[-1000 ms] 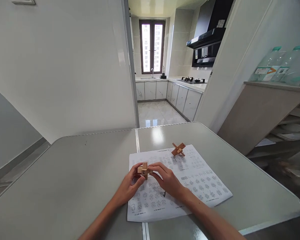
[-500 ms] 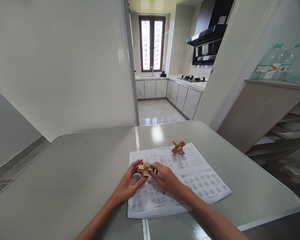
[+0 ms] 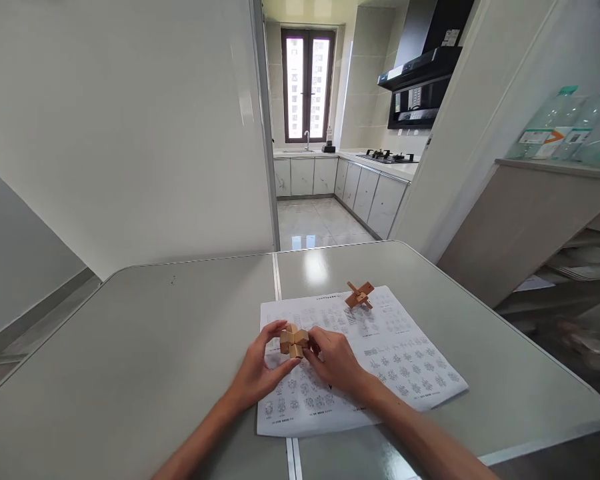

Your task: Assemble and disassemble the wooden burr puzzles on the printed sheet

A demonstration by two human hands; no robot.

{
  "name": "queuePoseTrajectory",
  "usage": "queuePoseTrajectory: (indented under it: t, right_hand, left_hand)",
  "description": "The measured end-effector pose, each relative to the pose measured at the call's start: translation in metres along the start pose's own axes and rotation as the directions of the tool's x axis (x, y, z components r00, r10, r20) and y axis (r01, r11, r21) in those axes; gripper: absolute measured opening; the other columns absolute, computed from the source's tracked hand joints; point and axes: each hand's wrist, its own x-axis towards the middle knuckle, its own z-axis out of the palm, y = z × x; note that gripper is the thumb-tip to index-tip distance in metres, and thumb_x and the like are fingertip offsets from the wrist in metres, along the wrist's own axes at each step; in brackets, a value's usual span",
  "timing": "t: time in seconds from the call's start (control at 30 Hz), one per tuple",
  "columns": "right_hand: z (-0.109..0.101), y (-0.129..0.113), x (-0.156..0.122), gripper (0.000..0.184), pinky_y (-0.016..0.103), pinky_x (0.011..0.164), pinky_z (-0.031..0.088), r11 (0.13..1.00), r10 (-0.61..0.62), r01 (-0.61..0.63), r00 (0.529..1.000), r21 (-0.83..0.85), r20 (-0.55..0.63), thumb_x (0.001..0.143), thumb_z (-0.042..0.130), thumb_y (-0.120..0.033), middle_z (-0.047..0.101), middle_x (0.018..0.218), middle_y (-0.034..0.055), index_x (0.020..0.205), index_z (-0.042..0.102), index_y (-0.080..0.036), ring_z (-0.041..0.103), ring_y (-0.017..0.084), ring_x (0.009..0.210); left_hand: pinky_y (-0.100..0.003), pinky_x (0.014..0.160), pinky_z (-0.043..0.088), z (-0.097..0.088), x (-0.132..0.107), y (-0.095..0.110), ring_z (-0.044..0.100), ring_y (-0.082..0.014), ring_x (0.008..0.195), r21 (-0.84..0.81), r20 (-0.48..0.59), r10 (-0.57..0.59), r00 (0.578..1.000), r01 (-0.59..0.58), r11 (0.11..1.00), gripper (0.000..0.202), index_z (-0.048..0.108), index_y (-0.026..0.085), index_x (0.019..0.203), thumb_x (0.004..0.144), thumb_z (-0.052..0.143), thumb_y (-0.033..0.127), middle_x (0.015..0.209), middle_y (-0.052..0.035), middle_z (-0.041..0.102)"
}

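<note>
A light wooden burr puzzle with blocky interlocking pieces is held just above a printed sheet. My left hand grips it from the left, thumb at its lower edge and fingers on its far left side. From the right, my right hand pinches the puzzle's right end; the fingertips are partly hidden. Under both hands lies the white instruction sheet, covered with small diagrams. On the sheet's far part rests a second, darker wooden puzzle with crossed flat pieces, touched by neither hand.
The grey table has a pale seam running through it. To the right, a shelf unit carries clear plastic bottles. Beyond the table's far edge, a doorway opens onto a kitchen with white cabinets.
The light wooden puzzle has turned a little between my hands, so its blocks face differently. Both hands keep hold of it. The view has shifted slightly.
</note>
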Motion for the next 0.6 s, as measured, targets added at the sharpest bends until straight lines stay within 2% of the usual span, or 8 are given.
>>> queuePoseTrajectory:
  t: [0.13, 0.27, 0.43, 0.53, 0.6]
  right_hand:
    - [-0.001, 0.0, 0.0, 0.013, 0.027, 0.061, 0.034, 0.999, 0.013, -0.014, 1.0, 0.036, 0.028, 0.097, 0.055, -0.019, 0.06, 0.077, -0.0003, 0.087, 0.048, -0.023, 0.051, 0.014, 0.062]
    - [-0.006, -0.001, 0.003, 0.016, 0.027, 0.062, 0.036, 0.974, 0.076, -0.104, 0.987, 0.203, 0.139, 0.099, 0.053, -0.022, 0.057, 0.079, -0.0007, 0.085, 0.045, -0.023, 0.048, 0.015, 0.066]
    - [-0.014, -0.005, 0.007, 0.024, 0.028, 0.065, 0.038, 0.897, 0.129, -0.221, 0.959, 0.383, 0.251, 0.1, 0.054, -0.03, 0.054, 0.079, -0.0009, 0.08, 0.043, -0.023, 0.048, 0.015, 0.07]
    - [-0.017, -0.007, 0.008, 0.026, 0.028, 0.066, 0.038, 0.853, 0.154, -0.285, 0.938, 0.438, 0.31, 0.102, 0.055, -0.037, 0.055, 0.08, -0.0005, 0.083, 0.048, -0.022, 0.048, 0.015, 0.071]
    - [-0.019, -0.008, 0.009, 0.027, 0.028, 0.065, 0.04, 0.792, 0.15, -0.346, 0.909, 0.503, 0.388, 0.104, 0.052, -0.043, 0.056, 0.08, -0.0005, 0.089, 0.052, -0.022, 0.049, 0.015, 0.07]
  left_hand:
    - [-0.05, 0.114, 0.051, 0.0, 0.001, 0.004, 0.063, -0.0295, 0.13, -0.001, -0.02, 0.012, 1.0, -0.012, 1.0, 0.061, 0.049, 0.027, 0.141, 0.088, 0.077, 0.041, 0.14, -0.0105, 0.064]
    - [-0.051, 0.116, 0.049, -0.002, 0.0, 0.006, 0.062, -0.0298, 0.132, -0.006, 0.006, 0.012, 1.0, -0.012, 1.0, 0.062, 0.049, 0.026, 0.142, 0.088, 0.076, 0.04, 0.142, -0.0114, 0.063]
    - [-0.05, 0.116, 0.048, -0.005, -0.001, 0.005, 0.06, -0.0297, 0.134, -0.006, 0.044, 0.023, 0.999, -0.023, 1.0, 0.063, 0.047, 0.028, 0.144, 0.089, 0.076, 0.039, 0.144, -0.0107, 0.062]
    - [-0.049, 0.117, 0.048, -0.006, -0.002, 0.003, 0.06, -0.0295, 0.134, -0.022, 0.049, 0.028, 0.998, -0.027, 0.999, 0.063, 0.047, 0.028, 0.144, 0.089, 0.076, 0.039, 0.144, -0.0104, 0.062]
    - [-0.05, 0.117, 0.047, -0.006, -0.002, 0.003, 0.058, -0.0299, 0.136, -0.035, 0.051, 0.03, 0.998, -0.028, 0.999, 0.064, 0.047, 0.028, 0.144, 0.089, 0.077, 0.04, 0.144, -0.0111, 0.061]
